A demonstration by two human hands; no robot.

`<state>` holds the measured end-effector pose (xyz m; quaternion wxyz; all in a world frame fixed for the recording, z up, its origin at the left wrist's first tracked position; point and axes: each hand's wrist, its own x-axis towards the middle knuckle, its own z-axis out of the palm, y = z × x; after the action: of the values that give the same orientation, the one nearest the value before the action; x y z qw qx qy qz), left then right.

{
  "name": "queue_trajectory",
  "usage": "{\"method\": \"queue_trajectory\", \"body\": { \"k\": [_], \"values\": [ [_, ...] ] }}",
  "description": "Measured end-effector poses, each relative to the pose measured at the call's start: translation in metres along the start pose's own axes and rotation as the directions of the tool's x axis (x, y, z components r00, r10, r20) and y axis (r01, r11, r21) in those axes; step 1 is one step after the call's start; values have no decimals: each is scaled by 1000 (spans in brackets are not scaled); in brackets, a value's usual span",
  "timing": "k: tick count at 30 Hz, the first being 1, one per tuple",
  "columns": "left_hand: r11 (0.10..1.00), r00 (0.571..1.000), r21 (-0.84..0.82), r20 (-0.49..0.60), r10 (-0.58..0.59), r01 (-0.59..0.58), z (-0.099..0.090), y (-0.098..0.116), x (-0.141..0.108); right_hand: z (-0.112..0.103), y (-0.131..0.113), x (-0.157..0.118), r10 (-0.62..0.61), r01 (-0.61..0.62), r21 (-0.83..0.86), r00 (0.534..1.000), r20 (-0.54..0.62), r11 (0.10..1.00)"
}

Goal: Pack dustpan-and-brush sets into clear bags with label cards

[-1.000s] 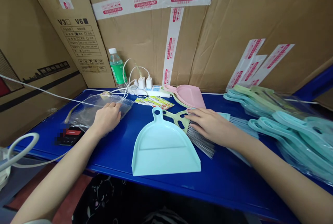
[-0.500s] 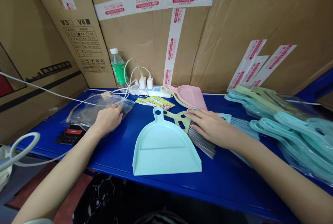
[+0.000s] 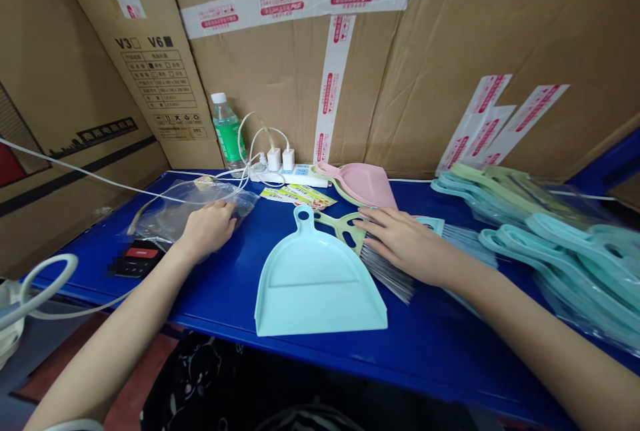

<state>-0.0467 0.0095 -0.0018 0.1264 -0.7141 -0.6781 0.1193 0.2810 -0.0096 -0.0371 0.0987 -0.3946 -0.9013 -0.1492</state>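
A light blue dustpan (image 3: 314, 284) lies face up, its looped handle pointing away from me. To its left, my left hand (image 3: 210, 225) rests with curled fingers on a crumpled clear plastic bag (image 3: 167, 214); its fingertips are partly hidden. My right hand (image 3: 400, 241) lies palm down with fingers stretched over a green hand brush (image 3: 350, 231) with grey bristles. Partly under that hand and wrist is a blue hand brush (image 3: 467, 244). Behind them a pink dustpan (image 3: 367, 184) lies on a green one (image 3: 345, 191).
Bagged blue and green brush sets (image 3: 575, 251) are piled at the right. At the back stand a bottle (image 3: 229, 134) and a power strip (image 3: 305, 176) with chargers and cables. Printed packets (image 3: 300, 196) lie before it. A black device (image 3: 137, 259) sits left. Cardboard (image 3: 425, 84) walls the blue table (image 3: 225, 297).
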Motion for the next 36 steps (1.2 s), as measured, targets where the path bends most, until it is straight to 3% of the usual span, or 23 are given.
{"method": "queue_trajectory", "body": {
  "k": [21,27,31,33,36],
  "values": [
    [998,999,-32,11,-49,50,3,-2,1,-4,-3,4,-20,21,25,999,-35,999],
    [986,991,-162,-120,-58,38,5,-6,3,0,-3,3,-24,23,78,1000,14,997],
    [964,952,-255,-266,-150,81,3,-11,3,2,-2,2,-18,17,82,1000,9,997],
    [960,945,-260,-275,-175,102,4,-12,4,2,-3,2,-18,17,78,1000,11,997],
    [982,966,-177,-238,-104,62,9,-13,5,2,-3,2,-17,16,77,1000,20,997]
  ]
}}
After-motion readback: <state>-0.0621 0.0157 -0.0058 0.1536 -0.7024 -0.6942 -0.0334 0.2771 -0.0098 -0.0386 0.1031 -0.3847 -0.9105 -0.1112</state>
